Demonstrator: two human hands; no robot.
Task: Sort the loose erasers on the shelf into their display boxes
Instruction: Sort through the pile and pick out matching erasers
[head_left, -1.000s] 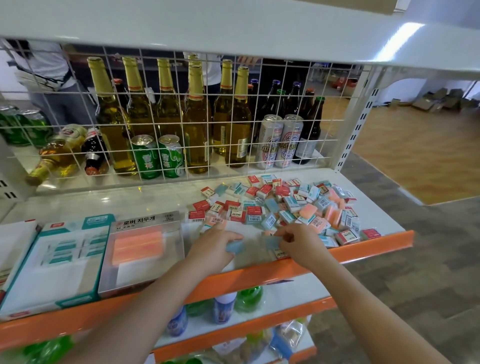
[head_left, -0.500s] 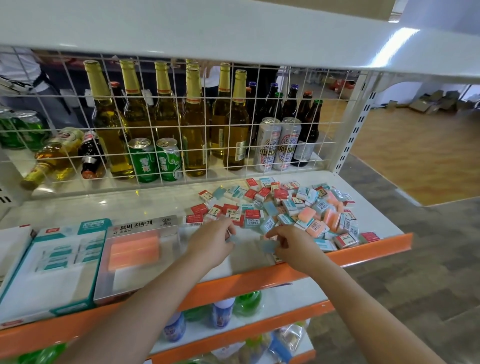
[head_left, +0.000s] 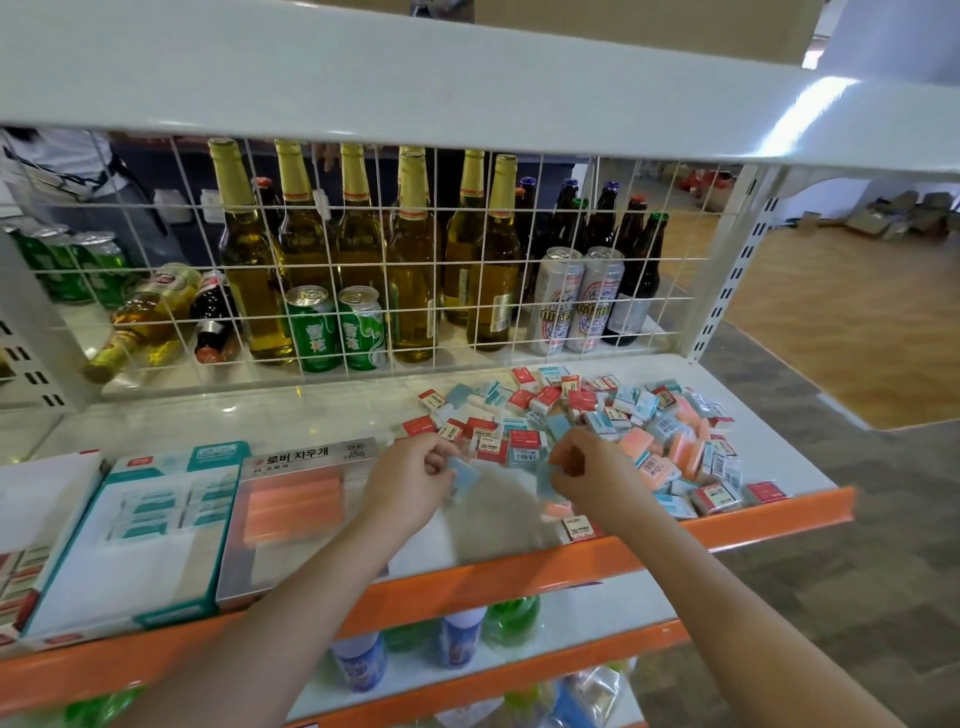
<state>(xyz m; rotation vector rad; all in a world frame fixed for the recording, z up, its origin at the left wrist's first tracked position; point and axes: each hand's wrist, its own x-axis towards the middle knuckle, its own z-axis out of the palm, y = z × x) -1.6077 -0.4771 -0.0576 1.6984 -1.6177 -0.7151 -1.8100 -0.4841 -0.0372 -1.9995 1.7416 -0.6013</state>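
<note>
A pile of loose erasers (head_left: 613, 431) in red, teal and orange wrappers covers the right half of the white shelf (head_left: 291, 415). My left hand (head_left: 410, 480) pinches a light blue eraser (head_left: 464, 475) just left of the pile's near edge. My right hand (head_left: 592, 475) pinches another light blue eraser (head_left: 545, 480) close beside it. Left of my hands lie two display boxes: a clear one holding orange erasers (head_left: 296, 512) and a teal-edged one holding teal erasers (head_left: 140, 530). A third box (head_left: 31, 525) shows partly at the far left.
A white wire grid (head_left: 467, 270) closes the back of the shelf, with beer bottles and cans behind it. An upper shelf board (head_left: 467, 88) hangs overhead. The orange front lip (head_left: 675, 535) edges the shelf. Bottles stand on lower shelves below.
Both hands have lifted a little and moved farther in toward the pile, each still holding its light blue eraser. The camera has shifted slightly.
</note>
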